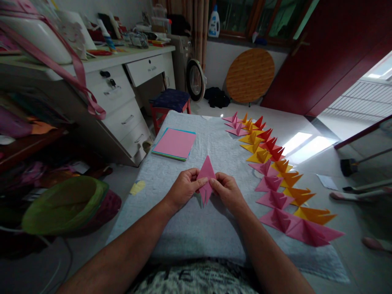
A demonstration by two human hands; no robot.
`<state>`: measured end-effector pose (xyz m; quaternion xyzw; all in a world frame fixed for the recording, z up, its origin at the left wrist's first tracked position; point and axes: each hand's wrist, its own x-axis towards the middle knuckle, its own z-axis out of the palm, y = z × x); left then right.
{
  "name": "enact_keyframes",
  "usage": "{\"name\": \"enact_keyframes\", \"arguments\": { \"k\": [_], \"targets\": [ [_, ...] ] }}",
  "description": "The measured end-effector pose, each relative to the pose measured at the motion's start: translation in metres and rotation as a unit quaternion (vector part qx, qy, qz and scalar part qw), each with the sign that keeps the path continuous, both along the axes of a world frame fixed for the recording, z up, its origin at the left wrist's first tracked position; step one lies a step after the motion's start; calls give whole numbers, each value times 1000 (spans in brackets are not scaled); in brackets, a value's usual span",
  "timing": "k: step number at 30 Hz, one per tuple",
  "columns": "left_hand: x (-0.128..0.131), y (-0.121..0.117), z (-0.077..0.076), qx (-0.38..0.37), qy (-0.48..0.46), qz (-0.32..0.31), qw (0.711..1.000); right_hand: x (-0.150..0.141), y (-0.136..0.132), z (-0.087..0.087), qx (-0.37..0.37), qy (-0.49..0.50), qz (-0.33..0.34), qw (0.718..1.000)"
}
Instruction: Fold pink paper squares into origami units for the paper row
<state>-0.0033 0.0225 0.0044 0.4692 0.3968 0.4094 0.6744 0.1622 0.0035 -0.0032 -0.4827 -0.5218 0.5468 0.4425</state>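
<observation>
Indoors, held paper (208,169), pale tablecloth (196,241), glossy floor (301,128)

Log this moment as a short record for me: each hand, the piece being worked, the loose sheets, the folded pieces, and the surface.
left hand: pinching left edge of pink folded paper
right hand: pinching its right edge
piece: single point facing away, split points toward the person
sheet stack: ahead-left of hands; pink on top, blue and green edges below
folded pieces: pink, yellow-orange, red; rows along right side
surface: pale cloth
</observation>
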Motion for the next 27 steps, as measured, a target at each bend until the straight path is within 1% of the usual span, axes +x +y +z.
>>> {"name": "enact_keyframes", "arguments": {
  "k": [2, 4, 8, 10, 13, 16, 19, 21, 24, 25, 27],
  "targets": [
    [0, 1, 0, -8, -5, -30, 999, 0, 1, -1, 0, 3, 2, 1000],
    [0, 2, -1, -17, -4, -31, 999, 0, 1, -3, -5, 19, 8, 1000],
    [0, 3, 2, -1, -6, 46, 999, -2, 1, -3, -7, 26, 37, 999],
    [0, 3, 4, 13, -11, 68, 998, -3, 0, -2, -1, 10, 41, 999],
    [1, 0, 6, 10, -1, 58, 998, -3, -1, -1, -8, 3, 6, 1000],
    [3, -3, 5, 0, 5, 49, 999, -1, -1, 1, -21, 35, -35, 999],
    [4, -3, 3, 1, 1, 67, 998, 2, -2, 4, -21, 56, -50, 997],
    [1, -2, 3, 17, 2, 111, 994, 3, -2, 6, -22, 47, -54, 997],
    [-8, 3, 6, 56, 15, 184, 981, 5, -2, 7, -23, 2, -41, 999],
    [-11, 4, 7, 77, 29, 196, 977, 5, -2, 7, -18, -16, -36, 999],
    [-16, 5, 10, 130, 91, 191, 969, 5, -1, 6, -2, -50, -24, 998]
  ]
}}
